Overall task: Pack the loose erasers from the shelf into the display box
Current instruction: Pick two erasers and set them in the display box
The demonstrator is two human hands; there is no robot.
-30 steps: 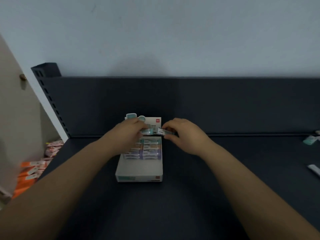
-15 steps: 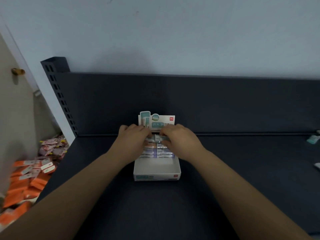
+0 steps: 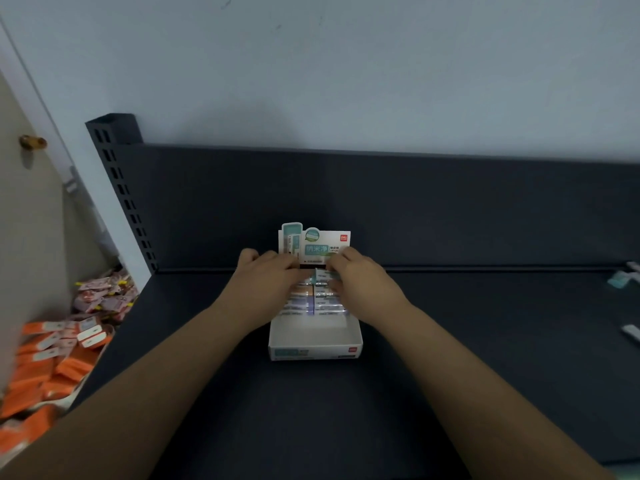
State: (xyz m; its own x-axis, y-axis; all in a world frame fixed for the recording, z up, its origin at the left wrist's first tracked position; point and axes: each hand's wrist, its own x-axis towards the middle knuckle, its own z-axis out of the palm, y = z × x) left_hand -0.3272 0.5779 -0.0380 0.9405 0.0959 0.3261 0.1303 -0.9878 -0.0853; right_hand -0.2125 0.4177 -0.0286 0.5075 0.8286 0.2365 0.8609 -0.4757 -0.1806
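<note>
Both hands are down at the far end of the display box point(image 3: 315, 348), which sits mid-shelf with its printed header card point(image 3: 317, 245) standing up behind. The right hand point(image 3: 360, 282) has its grip clamped on one eraser point(image 3: 323, 274), pinched at fingertip level just above the back row on the right side. The left hand point(image 3: 266, 275) is curled over the back row on the other side; whether its grip is pressing the row or holding something, I cannot tell, the fingers hide it. Packed erasers point(image 3: 311, 301) lie flat in two columns, and the near part of the box looks bare.

The step in hand looks like seating this eraser. To do it well, line its long side up with the row below, lower it flat rather than corner first, and use the left fingers to steady the neighbours so nothing rides up. Watch the header card: a shove there could tip it back.

There is more to come. Loose erasers point(image 3: 620, 280) wait at the far right of the shelf point(image 3: 311, 427), well apart from the box, so it means a long reach.
</note>
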